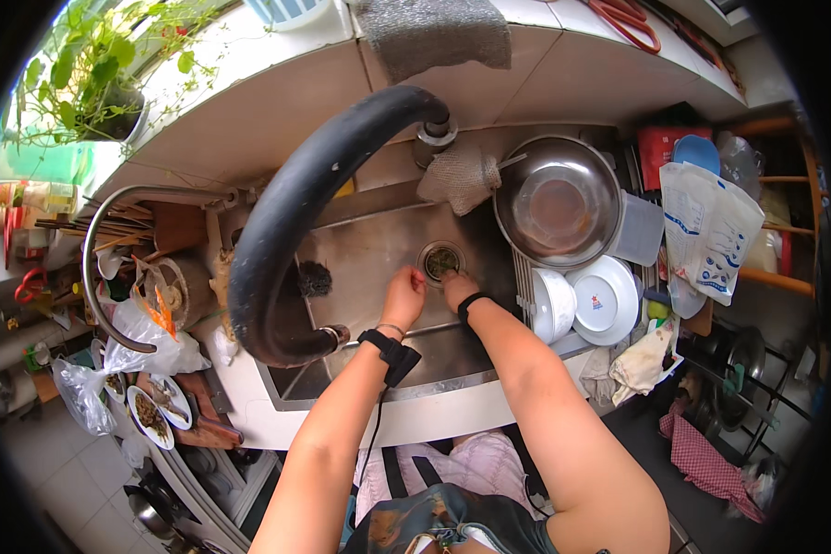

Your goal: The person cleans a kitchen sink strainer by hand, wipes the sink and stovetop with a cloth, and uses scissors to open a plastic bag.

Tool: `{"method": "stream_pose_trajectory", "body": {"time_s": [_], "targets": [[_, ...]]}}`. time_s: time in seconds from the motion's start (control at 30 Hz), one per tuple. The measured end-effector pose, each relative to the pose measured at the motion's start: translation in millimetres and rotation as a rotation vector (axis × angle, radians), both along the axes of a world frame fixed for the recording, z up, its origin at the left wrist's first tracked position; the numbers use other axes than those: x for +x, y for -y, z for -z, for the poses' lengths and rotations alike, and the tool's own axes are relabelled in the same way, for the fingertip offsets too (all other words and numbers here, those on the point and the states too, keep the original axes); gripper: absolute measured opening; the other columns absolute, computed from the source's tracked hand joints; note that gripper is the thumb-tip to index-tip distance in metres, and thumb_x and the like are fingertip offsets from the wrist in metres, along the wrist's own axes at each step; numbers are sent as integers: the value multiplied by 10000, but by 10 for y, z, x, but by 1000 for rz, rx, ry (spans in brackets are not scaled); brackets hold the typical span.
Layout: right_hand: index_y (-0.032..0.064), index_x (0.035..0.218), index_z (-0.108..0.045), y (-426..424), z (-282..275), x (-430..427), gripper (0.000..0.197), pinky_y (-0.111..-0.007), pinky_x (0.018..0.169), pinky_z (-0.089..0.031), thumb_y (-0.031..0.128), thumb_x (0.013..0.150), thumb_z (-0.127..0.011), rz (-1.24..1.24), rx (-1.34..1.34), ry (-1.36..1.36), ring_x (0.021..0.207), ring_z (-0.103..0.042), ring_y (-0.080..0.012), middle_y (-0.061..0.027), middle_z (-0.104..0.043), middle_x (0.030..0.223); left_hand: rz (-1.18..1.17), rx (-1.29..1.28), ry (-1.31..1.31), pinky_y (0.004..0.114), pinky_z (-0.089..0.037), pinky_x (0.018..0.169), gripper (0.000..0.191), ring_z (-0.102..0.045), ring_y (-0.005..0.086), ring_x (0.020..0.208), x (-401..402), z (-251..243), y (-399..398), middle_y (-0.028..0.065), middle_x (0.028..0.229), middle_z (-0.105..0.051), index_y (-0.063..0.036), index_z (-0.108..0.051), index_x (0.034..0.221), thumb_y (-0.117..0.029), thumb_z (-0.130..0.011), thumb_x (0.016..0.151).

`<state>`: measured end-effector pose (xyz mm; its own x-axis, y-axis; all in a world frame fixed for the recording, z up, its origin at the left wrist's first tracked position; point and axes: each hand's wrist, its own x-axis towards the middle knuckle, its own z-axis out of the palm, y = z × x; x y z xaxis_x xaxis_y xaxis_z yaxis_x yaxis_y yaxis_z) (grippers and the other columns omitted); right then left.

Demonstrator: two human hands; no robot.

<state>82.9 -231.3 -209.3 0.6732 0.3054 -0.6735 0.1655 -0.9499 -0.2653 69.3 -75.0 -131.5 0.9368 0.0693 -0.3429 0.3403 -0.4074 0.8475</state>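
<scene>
Both hands are low in a stainless steel sink (367, 242), around its round drain (442, 263), which holds green and brown food scraps. My left hand (406, 294) is left of the drain, its fingers curled closed and nothing visible in them. At the drain's lower right rim, my right hand (459, 289) reaches in with bent fingers; the fingertips are partly hidden, so any grip on the scraps cannot be made out. A dark scouring pad (314, 279) lies on the sink's left side. The thick black faucet hose (277, 208) arches over the left part of the sink.
A steel wok (557, 201), a white bowl (552, 305) and white plates (601, 301) stand on the right. A mesh cloth (462, 179) hangs by the faucet base. Left are a curved metal spout (100, 277), a plastic bag (156, 350) and plates of food (150, 417).
</scene>
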Motion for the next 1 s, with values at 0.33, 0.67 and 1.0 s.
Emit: {"method": "stream_pose_trajectory", "body": {"time_s": [0.33,0.67,1.0], "targets": [[67,1096,-624,21,-40,13,299,-437,983,-401,109,868,-436,62,150,56,1163,-493,-293,-98,-541,1214,263,-89,-147,311,-480,866,449,-601,232,993,-7,1047,110,173,1149,-597,10,-487,1237,61,-493,791],[46,1073,-609,-234,-166,92,273,-413,953,-448,55,837,-471,167,235,21,1145,-505,-328,-128,-531,1218,-80,-64,-345,313,-504,759,360,-621,232,879,-107,1569,-356,113,973,-632,15,-481,1182,30,-553,829],[27,1020,-605,-67,34,-5,244,-428,956,-439,17,822,-462,323,242,133,1141,-492,-380,-183,-512,1218,-332,-546,-647,311,-500,780,339,-608,203,888,106,971,87,84,962,-618,19,-483,1178,48,-544,845]]}}
